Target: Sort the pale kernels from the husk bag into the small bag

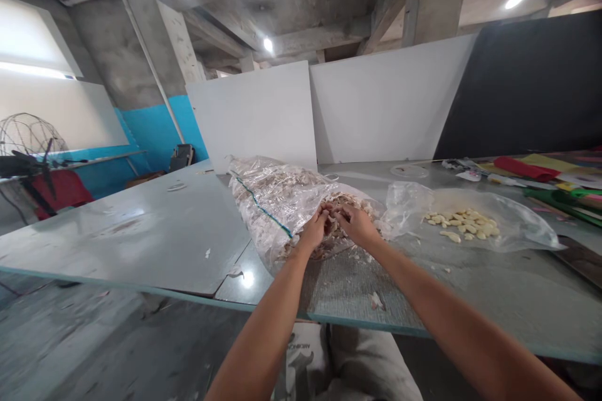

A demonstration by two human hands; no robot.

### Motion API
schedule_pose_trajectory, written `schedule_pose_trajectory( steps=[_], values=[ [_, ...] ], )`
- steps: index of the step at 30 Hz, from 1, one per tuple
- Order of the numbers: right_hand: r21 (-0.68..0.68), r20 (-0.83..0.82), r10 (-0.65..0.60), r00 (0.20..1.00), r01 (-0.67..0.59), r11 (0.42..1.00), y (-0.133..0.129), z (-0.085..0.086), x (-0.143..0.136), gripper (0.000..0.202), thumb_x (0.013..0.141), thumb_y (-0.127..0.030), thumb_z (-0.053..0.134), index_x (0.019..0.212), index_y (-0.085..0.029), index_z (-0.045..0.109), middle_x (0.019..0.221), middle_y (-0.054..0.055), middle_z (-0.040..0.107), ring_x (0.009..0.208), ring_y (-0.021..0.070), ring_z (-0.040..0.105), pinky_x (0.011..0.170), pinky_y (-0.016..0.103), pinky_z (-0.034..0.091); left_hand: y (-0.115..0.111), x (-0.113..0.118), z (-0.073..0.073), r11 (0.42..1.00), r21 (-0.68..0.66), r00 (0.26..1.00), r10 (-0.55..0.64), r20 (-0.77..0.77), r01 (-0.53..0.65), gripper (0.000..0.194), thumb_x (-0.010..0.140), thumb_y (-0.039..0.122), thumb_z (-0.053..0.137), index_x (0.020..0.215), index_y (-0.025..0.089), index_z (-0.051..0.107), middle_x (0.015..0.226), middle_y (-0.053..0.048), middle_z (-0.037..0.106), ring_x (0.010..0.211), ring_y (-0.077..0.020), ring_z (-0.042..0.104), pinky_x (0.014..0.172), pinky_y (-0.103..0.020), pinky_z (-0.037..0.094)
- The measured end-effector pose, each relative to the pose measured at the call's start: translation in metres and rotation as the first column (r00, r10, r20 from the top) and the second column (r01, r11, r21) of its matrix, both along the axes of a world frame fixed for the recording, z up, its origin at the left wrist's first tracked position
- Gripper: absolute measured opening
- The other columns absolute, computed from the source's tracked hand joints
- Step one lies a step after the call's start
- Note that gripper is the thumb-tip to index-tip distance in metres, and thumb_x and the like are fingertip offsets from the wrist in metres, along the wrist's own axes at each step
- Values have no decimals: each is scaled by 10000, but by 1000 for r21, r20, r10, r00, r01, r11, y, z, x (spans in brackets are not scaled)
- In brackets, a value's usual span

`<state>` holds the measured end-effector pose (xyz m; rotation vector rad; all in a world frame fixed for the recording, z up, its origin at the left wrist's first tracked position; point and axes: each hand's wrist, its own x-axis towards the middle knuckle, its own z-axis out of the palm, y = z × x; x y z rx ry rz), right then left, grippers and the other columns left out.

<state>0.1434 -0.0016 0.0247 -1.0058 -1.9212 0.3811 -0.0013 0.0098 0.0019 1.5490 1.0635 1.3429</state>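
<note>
A large clear plastic bag (277,191) full of pale, papery brown flakes lies on the grey table (179,244), with a green-blue strip along it. At its near, open end, my left hand (320,223) and my right hand (352,222) meet over the flakes. Both have their fingers closed in a pinch, nearly touching; what they hold is too small to make out. To the right, a second clear bag (404,203) lies flat with pale peeled pieces (465,223) in it. A few flakes (377,301) are scattered near the front edge.
Red, yellow and green sheets (527,168) lie at the far right, near a dark flat object (580,260). White panels (254,116) and a black panel stand behind the table. A round clear lid (409,171) rests towards the back.
</note>
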Motion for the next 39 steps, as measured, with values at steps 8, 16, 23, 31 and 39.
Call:
schedule_pose_trajectory(
  steps=[8,16,23,31,39],
  values=[
    [-66,-133,-43,990,35,997,5,2,3,302,811,-402,414,761,-170,602,542,7,551,497,123,468,497,229,335,-4,0,3,993,111,985,53,-164,-34,325,741,432,563,958,192,521,667,19,578,568,-102,517,554,-209,386],
    [-232,-221,73,972,-125,965,4,4,1,324,719,-442,545,840,-177,686,593,23,604,480,124,511,454,238,412,-9,-4,5,978,195,956,122,-265,-70,280,745,384,564,934,193,486,612,36,541,603,-119,528,591,-223,368],
    [-182,-154,67,986,-95,979,8,0,3,287,726,-427,542,780,-187,689,599,18,635,462,124,531,437,232,406,-13,-4,7,982,185,952,97,-290,-44,261,729,377,579,894,189,503,669,11,583,652,-133,558,626,-231,382],
    [-132,-136,-19,990,1,991,10,1,6,289,745,-398,510,720,-173,689,508,18,594,460,131,522,426,222,364,-11,0,7,991,117,968,83,-235,-57,329,723,422,582,952,190,536,614,29,575,481,-90,479,507,-210,348],
    [-237,-229,63,971,-119,964,8,5,5,321,706,-381,554,874,-158,712,566,28,623,466,116,522,425,214,389,-8,-1,5,998,61,990,7,-143,1,339,701,427,600,926,190,509,587,45,545,406,-71,417,419,-196,307]
  ],
)
